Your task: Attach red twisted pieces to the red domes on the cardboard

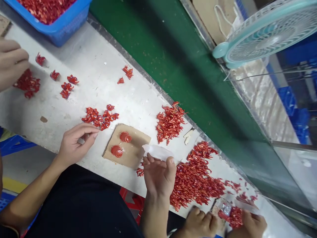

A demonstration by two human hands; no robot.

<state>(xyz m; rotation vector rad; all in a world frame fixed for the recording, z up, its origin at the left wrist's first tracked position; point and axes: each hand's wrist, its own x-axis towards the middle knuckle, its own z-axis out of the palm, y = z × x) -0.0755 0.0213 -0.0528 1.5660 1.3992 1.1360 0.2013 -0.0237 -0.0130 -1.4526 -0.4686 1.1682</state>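
Observation:
My left hand (78,142) is pinched, thumb against forefinger, at the lower edge of a small cluster of red, pointed pieces (92,114). A red piece lies right at its fingertips; whether the fingers grip it I cannot tell. My right hand (159,173) is palm up and holds a whitish, translucent flat strip (158,152) between thumb and fingers. Between my hands lies a square of brown cardboard (136,150). On it sit two red, round, shiny pieces (116,151). A large heap of red pointed pieces (195,180) spreads right of my right hand.
Another heap of red pieces (169,123) lies by the green panel (168,49) behind the table. A blue basket (61,31) full of red pieces stands upper left. Other people's hands work at far left (12,62) and lower right (201,223). A fan (269,39) is upper right.

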